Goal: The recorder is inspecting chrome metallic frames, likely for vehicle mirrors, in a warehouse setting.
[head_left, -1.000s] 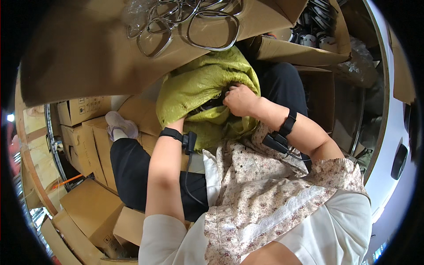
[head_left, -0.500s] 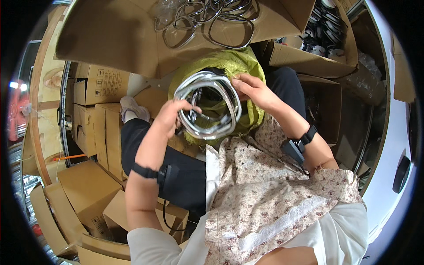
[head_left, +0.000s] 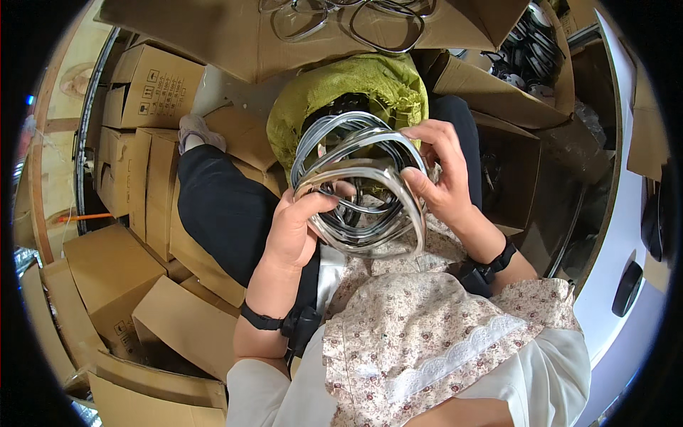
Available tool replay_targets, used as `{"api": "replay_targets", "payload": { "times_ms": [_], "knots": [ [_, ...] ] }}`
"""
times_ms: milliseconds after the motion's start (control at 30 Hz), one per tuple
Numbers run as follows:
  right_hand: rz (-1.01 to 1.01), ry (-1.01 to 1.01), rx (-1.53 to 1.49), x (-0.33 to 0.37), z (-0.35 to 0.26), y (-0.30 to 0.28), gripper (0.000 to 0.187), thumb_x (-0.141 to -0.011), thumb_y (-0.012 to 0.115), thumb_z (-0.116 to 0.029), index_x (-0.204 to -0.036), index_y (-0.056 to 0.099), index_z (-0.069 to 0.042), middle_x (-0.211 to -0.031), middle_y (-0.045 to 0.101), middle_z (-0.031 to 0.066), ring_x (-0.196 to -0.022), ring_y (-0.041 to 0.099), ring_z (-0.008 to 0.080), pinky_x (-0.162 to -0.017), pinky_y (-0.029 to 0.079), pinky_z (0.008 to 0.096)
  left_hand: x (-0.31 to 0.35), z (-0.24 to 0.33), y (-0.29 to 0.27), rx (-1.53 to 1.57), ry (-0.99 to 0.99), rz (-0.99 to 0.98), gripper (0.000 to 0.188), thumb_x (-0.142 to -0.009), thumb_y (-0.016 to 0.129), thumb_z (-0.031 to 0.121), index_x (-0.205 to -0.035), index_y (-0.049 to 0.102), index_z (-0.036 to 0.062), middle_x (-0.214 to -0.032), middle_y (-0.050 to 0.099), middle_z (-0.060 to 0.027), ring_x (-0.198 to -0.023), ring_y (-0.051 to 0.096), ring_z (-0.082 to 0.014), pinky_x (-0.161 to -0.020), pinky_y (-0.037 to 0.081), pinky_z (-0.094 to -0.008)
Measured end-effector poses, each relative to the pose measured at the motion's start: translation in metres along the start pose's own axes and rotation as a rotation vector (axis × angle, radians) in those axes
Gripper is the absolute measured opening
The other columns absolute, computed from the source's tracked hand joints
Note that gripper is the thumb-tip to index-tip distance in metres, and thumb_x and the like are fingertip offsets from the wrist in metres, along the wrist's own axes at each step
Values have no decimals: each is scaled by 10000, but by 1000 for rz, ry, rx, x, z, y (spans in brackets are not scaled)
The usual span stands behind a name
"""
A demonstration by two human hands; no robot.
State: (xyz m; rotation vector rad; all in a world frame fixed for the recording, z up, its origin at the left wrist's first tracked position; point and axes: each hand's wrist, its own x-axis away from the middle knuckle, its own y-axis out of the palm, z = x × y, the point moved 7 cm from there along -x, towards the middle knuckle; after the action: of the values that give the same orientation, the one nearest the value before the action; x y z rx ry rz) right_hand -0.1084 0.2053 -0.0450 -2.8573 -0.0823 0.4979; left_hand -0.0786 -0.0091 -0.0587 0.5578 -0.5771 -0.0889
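A bundle of shiny chrome rings (head_left: 356, 171) is between my hands above my lap, the loops overlapping and partly fanned apart. My left hand (head_left: 290, 226) closes on the bundle's left side, its thumb over the front rim. On the right side, my right hand (head_left: 447, 171) pinches the rim of a ring between thumb and fingers. Just beyond the bundle, a yellow-green woven sack (head_left: 288, 117) gapes between my knees, with dark contents partly hidden by the rings. More thin chrome rings (head_left: 388, 50) lie on a cardboard surface (head_left: 192, 35) at the far side.
Several cardboard boxes (head_left: 117, 274) crowd the left side. At the far right, an open carton (head_left: 491, 85) holds many dark and silvery parts. Below it stands another open box (head_left: 523, 167). A white surface (head_left: 612, 213) runs along the right edge.
The bundle has come nearer my body and tilted, and its rings have spread apart. My right hand has shifted down along the rim. The view has moved slightly.
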Motion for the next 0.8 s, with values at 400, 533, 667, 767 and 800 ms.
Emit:
{"api": "replay_targets", "payload": {
  "times_ms": [400, 533, 667, 767, 800],
  "knots": [
    [-246, 58, 95, -3, -22, 18, 256, -784, 757, -152, -966, 652, -4, -822, 608, 68, -583, 500, 88, -497, 361, 231, 5, -15, -19, 117, 1, 103, 367, -806, 595, -21, -1169, 538, 3, -924, 630, -75, -806, 632, -153, -740, 549, -289],
    [-299, 454, -105, 6, 0, 26, 209, -854, 720, -150, -962, 641, 11, -733, 609, 18, -582, 491, 38, -495, 359, 203, 8, -16, -18, 266, -4, -45, 431, -820, 623, 13, -1236, 509, 19, -971, 656, -61, -854, 621, -130, -760, 501, -256],
    [-257, 542, -511, 7, 2, 38, 160, -923, 654, -166, -946, 635, -9, -695, 606, -13, -582, 511, 16, -486, 356, 174, 7, -10, -13, 260, 61, -225, 565, -823, 726, 392, -1193, 509, 25, -1029, 581, -76, -851, 516, -117, -771, 453, -249],
    [-283, 685, -660, 11, 9, 44, 146, -928, 647, -172, -936, 642, -27, -686, 610, -12, -562, 484, 12, -473, 322, 170, 4, -10, -8, 421, 72, -314, 597, -826, 718, 439, -1194, 505, 20, -1022, 574, -84, -899, 509, -141, -814, 440, -271],
    [-270, 698, -665, 12, 11, 46, 145, -931, 643, -180, -933, 641, -35, -684, 613, -9, -538, 456, 10, -460, 290, 168, 4, -5, 0, 441, 110, -440, 677, -835, 647, 571, -1188, 498, 15, -997, 547, -68, -1020, 511, -208, -979, 433, -387]
  ]
}}
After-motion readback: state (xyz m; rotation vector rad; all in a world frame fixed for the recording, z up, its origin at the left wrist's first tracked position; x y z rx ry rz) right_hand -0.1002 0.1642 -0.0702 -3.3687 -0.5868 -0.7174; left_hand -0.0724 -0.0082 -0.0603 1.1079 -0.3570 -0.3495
